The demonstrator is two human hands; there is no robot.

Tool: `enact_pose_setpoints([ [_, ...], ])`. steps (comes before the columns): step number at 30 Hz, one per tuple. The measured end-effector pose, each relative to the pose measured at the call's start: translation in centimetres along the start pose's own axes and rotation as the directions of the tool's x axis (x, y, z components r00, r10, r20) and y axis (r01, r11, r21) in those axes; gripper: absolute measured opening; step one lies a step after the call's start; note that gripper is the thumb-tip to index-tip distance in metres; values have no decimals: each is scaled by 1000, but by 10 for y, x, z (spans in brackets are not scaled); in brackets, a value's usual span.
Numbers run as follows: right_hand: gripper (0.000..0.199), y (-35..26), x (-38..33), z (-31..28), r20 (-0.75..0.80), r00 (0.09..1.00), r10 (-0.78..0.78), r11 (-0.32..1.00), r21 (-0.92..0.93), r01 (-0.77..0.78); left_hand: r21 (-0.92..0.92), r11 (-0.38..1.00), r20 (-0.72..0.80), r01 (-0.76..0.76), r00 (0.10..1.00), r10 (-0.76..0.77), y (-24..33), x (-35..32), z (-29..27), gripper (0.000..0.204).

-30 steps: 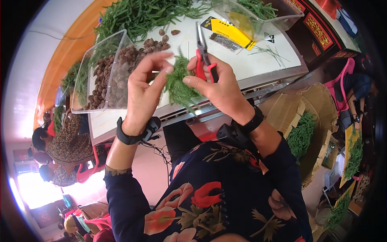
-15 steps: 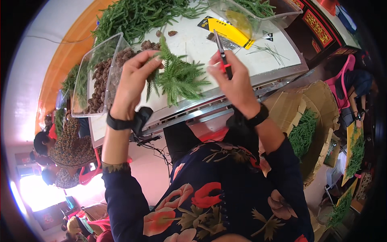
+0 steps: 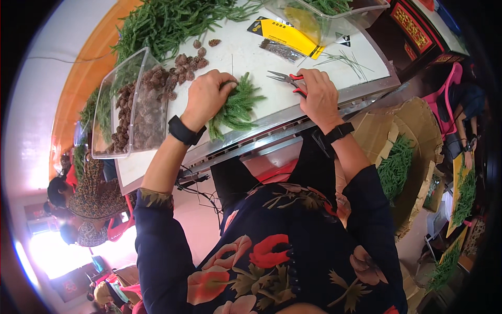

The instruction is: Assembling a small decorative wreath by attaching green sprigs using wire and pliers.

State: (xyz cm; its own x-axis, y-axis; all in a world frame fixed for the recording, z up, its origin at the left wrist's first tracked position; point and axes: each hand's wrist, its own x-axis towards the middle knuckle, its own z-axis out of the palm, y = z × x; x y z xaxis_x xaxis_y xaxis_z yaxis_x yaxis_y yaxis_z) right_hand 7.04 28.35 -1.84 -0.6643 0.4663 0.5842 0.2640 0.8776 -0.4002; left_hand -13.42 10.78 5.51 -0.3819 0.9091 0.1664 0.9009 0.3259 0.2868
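My left hand (image 3: 206, 97) is closed, thumb and fingertips pinching the top of a bunch of green artificial pine sprigs (image 3: 240, 107) low over the white tabletop. A thin wire (image 3: 232, 63) stands up just beyond those fingertips. To the right, my right hand (image 3: 320, 97) is wrapped around needle-nose pliers (image 3: 284, 78) with red and black handles. Their jaws are slightly parted and point left toward the sprigs, without touching them. Part of the handles is hidden in my palm. Loose brown pine cones (image 3: 184, 65) lie left of my left hand.
A clear bin (image 3: 137, 94) of pine cones stands at the left. Behind is a heap of green sprigs (image 3: 162, 31). A yellow card (image 3: 282, 31), a packet of dark wires (image 3: 282, 49), loose green wires (image 3: 353, 65) and a clear tub (image 3: 361, 21) lie toward the right.
My left hand has lowered the sprigs toward the table and turned over them. The pliers have swung from pointing away to pointing left, and their jaws have parted.
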Motion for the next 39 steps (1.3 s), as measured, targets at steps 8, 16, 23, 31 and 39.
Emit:
enact_pose_setpoints([
  [8,38,1,-1,2,-44,999,11,1000,-3,-11,183,959,-313,-215,912,265,14,-23,-13,28],
  [16,38,0,0,1,-32,999,8,1000,-25,-9,104,988,-47,-117,991,122,25,-61,9,55],
  [23,46,-2,5,1,20,1000,-6,999,-32,7,192,979,-39,73,997,-67,16,-62,22,66],
  [31,56,-11,22,6,189,982,27,991,-134,-2,58,991,-155,124,981,-114,10,-63,22,72],
  [39,57,-17,34,16,272,962,13,971,-231,53,-206,978,-418,-28,906,-63,21,-88,6,58],
])
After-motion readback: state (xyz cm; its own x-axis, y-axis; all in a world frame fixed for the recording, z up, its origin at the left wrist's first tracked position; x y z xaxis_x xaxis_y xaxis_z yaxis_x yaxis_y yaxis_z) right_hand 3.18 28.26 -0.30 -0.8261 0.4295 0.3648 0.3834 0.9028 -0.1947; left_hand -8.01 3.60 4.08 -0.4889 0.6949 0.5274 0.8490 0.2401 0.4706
